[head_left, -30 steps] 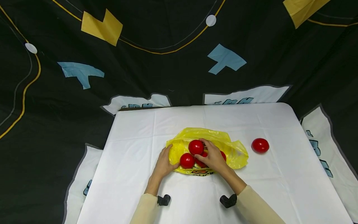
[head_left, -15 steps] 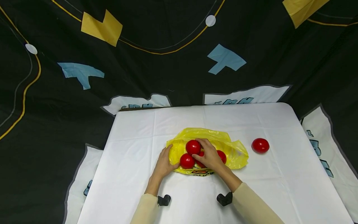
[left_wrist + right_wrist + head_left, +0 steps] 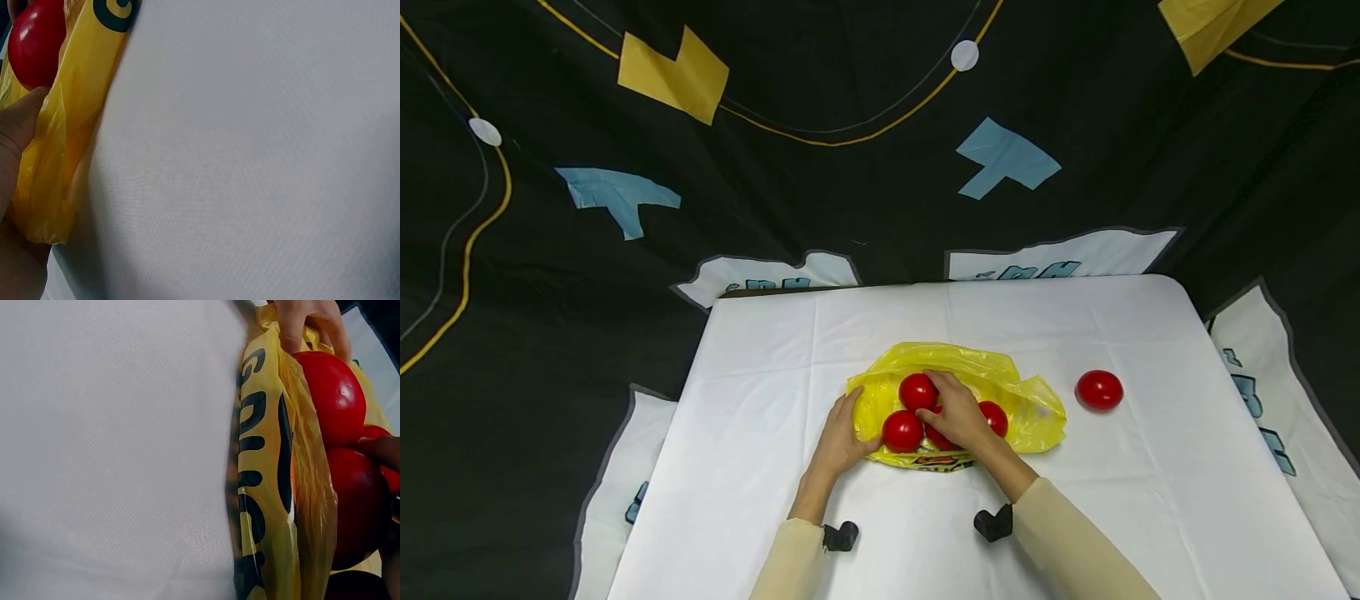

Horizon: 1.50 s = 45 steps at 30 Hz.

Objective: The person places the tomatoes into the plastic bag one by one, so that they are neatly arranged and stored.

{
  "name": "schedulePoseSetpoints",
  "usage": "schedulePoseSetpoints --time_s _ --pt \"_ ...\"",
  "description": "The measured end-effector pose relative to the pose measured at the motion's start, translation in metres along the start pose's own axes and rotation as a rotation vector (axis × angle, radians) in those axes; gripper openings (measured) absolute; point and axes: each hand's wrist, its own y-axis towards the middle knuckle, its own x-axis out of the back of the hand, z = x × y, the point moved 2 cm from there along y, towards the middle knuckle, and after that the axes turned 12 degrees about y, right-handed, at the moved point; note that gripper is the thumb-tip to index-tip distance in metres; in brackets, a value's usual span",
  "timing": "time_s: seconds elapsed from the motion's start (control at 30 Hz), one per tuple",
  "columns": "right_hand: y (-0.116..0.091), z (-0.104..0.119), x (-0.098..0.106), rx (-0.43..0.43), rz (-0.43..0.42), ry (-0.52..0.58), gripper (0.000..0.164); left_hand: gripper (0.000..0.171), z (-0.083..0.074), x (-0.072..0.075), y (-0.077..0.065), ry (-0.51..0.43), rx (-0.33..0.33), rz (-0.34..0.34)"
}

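The yellow bag (image 3: 1026, 418) was spread on the white table (image 3: 760, 392), with its long axis going from left to right in front of the person, and four red balls sat in it. A fifth one, the lone ball (image 3: 1099, 390), lay beyond the right end of the bag, near this end but apart from it. It looked round, so it seemed to have no long axis to which a hand must turn. The right hand (image 3: 961, 415) was the nearer one to it, being over the middle of the bag, while the left hand (image 3: 841, 440) was at the bag's left end, with almost all the bag's length between. The left hand was curled around that end, its thumb at the bag's near edge. The right hand seemed to pinch the far ball (image 3: 916, 392), the one farthest from the bag's near edge, between thumb and fingers; how firmly, one could not tell. The left ball (image 3: 901, 432) lay by the bag's near edge, the middle ball (image 3: 936, 437) was partly hidden below the right hand, and the right ball (image 3: 997, 419) rested farther toward the bag's right end.
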Motion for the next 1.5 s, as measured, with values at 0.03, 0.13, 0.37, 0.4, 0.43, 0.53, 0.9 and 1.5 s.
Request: schedulePoseSetpoints --time_s 0.03,0.13,0.37,0.4,0.43,0.53,0.9,1.5 --pt "0.001 0.0 0.0 -0.008 0.007 -0.004 0.068 0.093 0.0 0.0 0.0 0.003 0.002 0.002" --pt "0.002 0.001 -0.002 -0.037 0.028 -0.014 0.068 0.093 0.0 0.0 0.0 0.005 0.003 0.004" --pt "0.005 0.001 -0.003 -0.091 0.054 -0.023 0.069 0.093 0.001 -0.001 0.0 0.018 0.003 -0.004" --pt "0.005 0.002 -0.003 -0.094 0.055 -0.021 0.07 0.093 0.001 -0.001 0.0 0.017 0.001 -0.004" --pt "0.005 0.002 -0.003 -0.097 0.056 -0.018 0.07 0.093 0.001 0.0 0.0 0.016 -0.001 -0.006" --pt "0.006 0.001 -0.004 -0.101 0.062 -0.016 0.069 0.093 0.001 0.0 0.0 0.016 -0.002 -0.009" --pt "0.007 0.0 -0.005 -0.124 0.064 -0.02 0.07 0.093 0.0 0.0 0.0 0.015 0.001 -0.005" --pt "-0.011 0.009 0.012 -0.048 0.016 0.013 0.065 0.094 0.001 -0.001 0.0 0.012 0.003 -0.003"
